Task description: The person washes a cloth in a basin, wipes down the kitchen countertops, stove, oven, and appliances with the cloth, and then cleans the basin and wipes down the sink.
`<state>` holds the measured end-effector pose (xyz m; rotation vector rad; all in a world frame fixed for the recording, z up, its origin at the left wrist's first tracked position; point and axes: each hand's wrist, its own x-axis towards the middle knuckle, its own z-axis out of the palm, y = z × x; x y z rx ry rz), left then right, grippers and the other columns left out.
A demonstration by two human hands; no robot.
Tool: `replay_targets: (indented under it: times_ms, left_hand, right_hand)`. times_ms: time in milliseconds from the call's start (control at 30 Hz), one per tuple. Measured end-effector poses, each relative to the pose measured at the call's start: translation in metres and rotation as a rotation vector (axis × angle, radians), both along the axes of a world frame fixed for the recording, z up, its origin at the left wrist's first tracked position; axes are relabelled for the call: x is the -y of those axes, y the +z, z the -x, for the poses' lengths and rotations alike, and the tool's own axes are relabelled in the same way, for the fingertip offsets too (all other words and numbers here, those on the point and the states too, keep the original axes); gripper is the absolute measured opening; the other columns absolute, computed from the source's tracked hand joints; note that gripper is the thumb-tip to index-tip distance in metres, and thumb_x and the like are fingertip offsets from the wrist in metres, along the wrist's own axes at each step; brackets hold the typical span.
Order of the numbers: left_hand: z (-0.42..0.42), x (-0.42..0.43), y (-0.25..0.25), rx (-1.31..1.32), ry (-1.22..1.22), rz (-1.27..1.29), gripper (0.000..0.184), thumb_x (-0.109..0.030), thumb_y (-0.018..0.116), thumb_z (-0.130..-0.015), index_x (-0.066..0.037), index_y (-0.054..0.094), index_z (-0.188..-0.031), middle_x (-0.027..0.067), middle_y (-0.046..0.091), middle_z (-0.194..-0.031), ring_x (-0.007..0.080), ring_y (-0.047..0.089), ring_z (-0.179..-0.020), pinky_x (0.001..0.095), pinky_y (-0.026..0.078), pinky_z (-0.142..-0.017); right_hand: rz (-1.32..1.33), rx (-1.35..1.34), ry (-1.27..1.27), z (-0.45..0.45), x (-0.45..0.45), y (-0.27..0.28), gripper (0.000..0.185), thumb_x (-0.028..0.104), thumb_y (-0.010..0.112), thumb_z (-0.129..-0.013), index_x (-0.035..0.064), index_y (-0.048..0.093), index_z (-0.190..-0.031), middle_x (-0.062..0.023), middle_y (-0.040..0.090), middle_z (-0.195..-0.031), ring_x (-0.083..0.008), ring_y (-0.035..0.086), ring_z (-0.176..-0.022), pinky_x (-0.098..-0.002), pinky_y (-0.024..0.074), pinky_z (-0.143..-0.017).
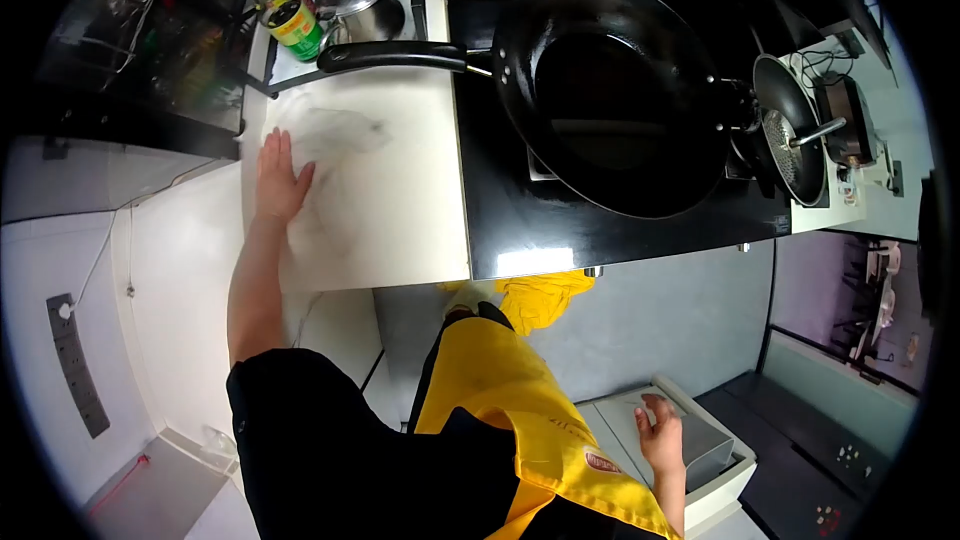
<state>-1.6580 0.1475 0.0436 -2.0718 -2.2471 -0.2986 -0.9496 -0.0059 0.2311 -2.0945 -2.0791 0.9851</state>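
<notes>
My left hand (pixel 282 180) lies flat on the white marbled counter (pixel 400 200), near its left edge, with fingers stretched and nothing under it that I can see. Lower right, my right hand (pixel 662 438) hangs loosely in front of a grey-and-white bin-like box (pixel 735 485), its fingers slightly curled, apart and holding nothing. A large black wok (pixel 610 100) sits on the black stove top (pixel 500 225). Its long handle (pixel 395 55) reaches left over the counter, beyond my left hand.
A rack at the upper left bears a green-capped bottle (pixel 290 25) and a steel pot with a lid (pixel 358 8). To the right of the wok stands a smaller pan (pixel 785 130) with a skimmer. A yellow cloth (pixel 545 298) shows below the stove's front edge, near my feet.
</notes>
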Motion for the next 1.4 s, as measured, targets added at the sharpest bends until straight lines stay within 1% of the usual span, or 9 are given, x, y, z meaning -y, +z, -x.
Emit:
replay_targets:
  times_ms: [167, 400, 600, 767, 933, 1200, 1233, 1333, 1400]
  left_hand:
    - [-0.077, 0.061, 0.014, -0.020, 0.372, 0.094, 0.084, -0.034, 0.067, -0.087, -0.012, 0.024, -0.154, 0.0246, 0.020, -0.158, 0.0428, 0.019, -0.145, 0.0558, 0.019, -0.116]
    - [-0.274, 0.050, 0.054, 0.064, -0.085, 0.270, 0.098, -0.067, 0.064, -0.077, -0.013, 0.031, -0.152, 0.0264, 0.019, -0.158, 0.0558, 0.016, -0.142, 0.0696, 0.014, -0.111]
    - [-0.377, -0.001, 0.054, 0.047, -0.542, 0.323, 0.083, -0.055, 0.053, -0.092, -0.016, 0.019, -0.157, 0.0251, 0.014, -0.160, 0.0488, 0.007, -0.147, 0.0572, 0.003, -0.119]
    - [-0.448, -0.033, 0.044, -0.122, -0.772, 0.283, 0.082, -0.029, 0.061, -0.089, -0.012, 0.018, -0.157, 0.0265, 0.016, -0.159, 0.0486, 0.010, -0.147, 0.0550, 0.004, -0.119]
    - [-0.517, -0.060, 0.043, -0.179, -0.884, 0.305, 0.082, -0.035, 0.059, -0.091, -0.014, 0.016, -0.157, 0.0235, 0.015, -0.160, 0.0464, 0.010, -0.148, 0.0535, 0.003, -0.121]
    - [-0.648, -0.121, -0.005, 0.361, -0.907, 0.383, 0.066, -0.046, 0.051, -0.096, -0.016, 0.034, -0.153, 0.0206, 0.023, -0.159, 0.0397, 0.010, -0.149, 0.0484, -0.001, -0.120]
    - [-0.668, -0.142, -0.062, 0.576, -0.949, 0.419, 0.069, -0.047, 0.050, -0.097, -0.009, 0.034, -0.152, 0.0211, 0.023, -0.159, 0.0379, 0.010, -0.150, 0.0447, 0.004, -0.121]
    - [-0.699, -0.111, 0.021, 1.943, -0.588, 1.454, 0.064, -0.044, 0.044, -0.101, 0.000, 0.036, -0.147, 0.0155, 0.042, -0.150, 0.0318, 0.037, -0.139, 0.0420, 0.030, -0.114]
    - [-0.728, -0.071, 0.050, 2.121, -0.632, 1.799, 0.061, -0.043, 0.037, -0.102, -0.003, 0.037, -0.147, 0.0134, 0.046, -0.147, 0.0311, 0.043, -0.135, 0.0454, 0.031, -0.114]
  right_hand:
    - [0.039, -0.043, 0.003, -0.014, 0.022, -0.012, 0.024, 0.010, 0.069, -0.087, 0.0018, 0.064, -0.109, -0.0210, 0.066, -0.107, -0.0416, 0.063, -0.097, -0.0434, 0.0522, -0.082]
    - [0.046, -0.015, 0.060, -0.046, 0.038, -0.026, 0.026, 0.013, 0.069, -0.087, 0.0021, 0.064, -0.110, -0.0210, 0.066, -0.106, -0.0429, 0.063, -0.094, -0.0443, 0.0528, -0.079]
    - [0.012, 0.022, -0.046, -0.039, 0.019, -0.005, 0.024, 0.014, 0.069, -0.087, 0.0029, 0.065, -0.108, -0.0191, 0.066, -0.103, -0.0414, 0.063, -0.091, -0.0440, 0.0527, -0.077]
    - [0.044, 0.025, -0.121, -0.033, 0.032, 0.000, 0.024, 0.018, 0.068, -0.088, 0.0051, 0.065, -0.108, -0.0145, 0.067, -0.106, -0.0378, 0.064, -0.092, -0.0431, 0.0526, -0.078]
    - [0.000, -0.001, -0.297, -0.031, 0.074, -0.010, 0.024, 0.022, 0.065, -0.090, 0.0064, 0.064, -0.109, -0.0133, 0.066, -0.108, -0.0365, 0.064, -0.093, -0.0431, 0.0530, -0.079]
    - [0.064, 0.065, -0.656, 0.006, 0.149, -0.011, 0.026, 0.023, 0.062, -0.091, 0.0077, 0.064, -0.111, -0.0119, 0.066, -0.108, -0.0351, 0.065, -0.095, -0.0432, 0.0532, -0.083]
    - [0.067, 0.067, -0.710, 0.015, 0.160, -0.014, 0.026, 0.023, 0.062, -0.091, 0.0080, 0.064, -0.111, -0.0118, 0.066, -0.108, -0.0349, 0.064, -0.097, -0.0434, 0.0528, -0.084]
    - [0.033, 0.093, -0.853, 0.041, 0.192, -0.031, 0.026, 0.025, 0.062, -0.091, 0.0088, 0.064, -0.112, -0.0115, 0.066, -0.108, -0.0347, 0.064, -0.099, -0.0442, 0.0517, -0.087]
    - [-0.011, 0.120, -0.949, 0.052, 0.219, -0.038, 0.027, 0.026, 0.061, -0.092, 0.0093, 0.064, -0.113, -0.0113, 0.066, -0.108, -0.0346, 0.063, -0.101, -0.0447, 0.0509, -0.089]
